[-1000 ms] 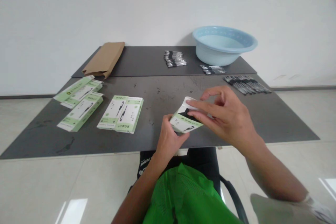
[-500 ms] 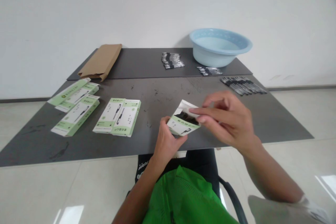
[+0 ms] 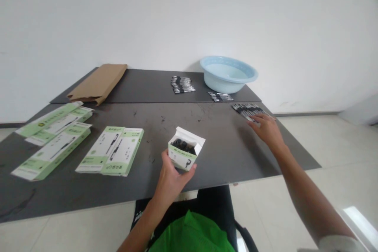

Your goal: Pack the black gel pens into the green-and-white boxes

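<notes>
Gripping open pen-filled box, left hand; right hand spread over loose pens.

The person wears a bright green top, creased across the chest. Black fabric with small white lettering shows beneath it. The left hand and right hand are bare, as are both forearms. A pale sleeve covers the right upper arm.

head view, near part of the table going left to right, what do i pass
stack of green boxes → pair of green boxes → open box held in the left hand → right hand at the pens
</notes>
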Action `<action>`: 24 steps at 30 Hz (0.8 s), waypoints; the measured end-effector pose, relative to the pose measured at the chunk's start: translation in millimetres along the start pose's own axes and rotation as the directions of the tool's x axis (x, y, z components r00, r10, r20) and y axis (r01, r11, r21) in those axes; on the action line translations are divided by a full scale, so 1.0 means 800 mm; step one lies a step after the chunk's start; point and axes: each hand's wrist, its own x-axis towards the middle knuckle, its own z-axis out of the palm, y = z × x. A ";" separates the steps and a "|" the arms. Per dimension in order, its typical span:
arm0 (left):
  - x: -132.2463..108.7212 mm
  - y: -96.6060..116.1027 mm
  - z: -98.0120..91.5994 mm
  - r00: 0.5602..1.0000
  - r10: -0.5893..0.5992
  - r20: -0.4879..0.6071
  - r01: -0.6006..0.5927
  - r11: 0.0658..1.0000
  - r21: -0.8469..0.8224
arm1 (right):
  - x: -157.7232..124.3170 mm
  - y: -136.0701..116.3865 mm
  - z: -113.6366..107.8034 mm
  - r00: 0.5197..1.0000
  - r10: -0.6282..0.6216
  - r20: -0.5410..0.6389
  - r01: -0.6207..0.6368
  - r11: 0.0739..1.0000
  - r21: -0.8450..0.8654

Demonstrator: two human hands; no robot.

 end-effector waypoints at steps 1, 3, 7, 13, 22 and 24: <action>0.000 0.000 0.000 1.000 0.006 0.000 -0.006 1.000 0.005 | 0.002 0.009 0.006 0.999 0.011 0.049 -0.010 1.000 -0.023; 0.001 0.001 -0.001 1.000 0.015 -0.001 -0.015 1.000 0.006 | 0.009 0.020 0.018 0.990 0.047 0.132 -0.038 0.997 -0.067; 0.003 -0.001 -0.002 1.000 0.005 0.015 -0.005 1.000 -0.008 | 0.029 0.030 0.037 0.955 0.153 0.253 -0.120 0.983 -0.141; 0.004 -0.013 0.000 0.999 -0.033 0.013 0.034 0.997 -0.074 | 0.061 0.038 0.048 0.875 0.271 0.402 -0.207 0.959 -0.196; 0.004 -0.002 -0.003 0.999 -0.044 0.023 0.044 0.999 -0.004 | 0.082 0.042 0.043 0.767 0.335 0.548 -0.268 0.942 -0.201; 0.004 0.001 -0.004 0.999 -0.043 0.019 0.043 0.999 -0.002 | 0.083 0.038 0.039 0.760 0.334 0.558 -0.273 0.943 -0.191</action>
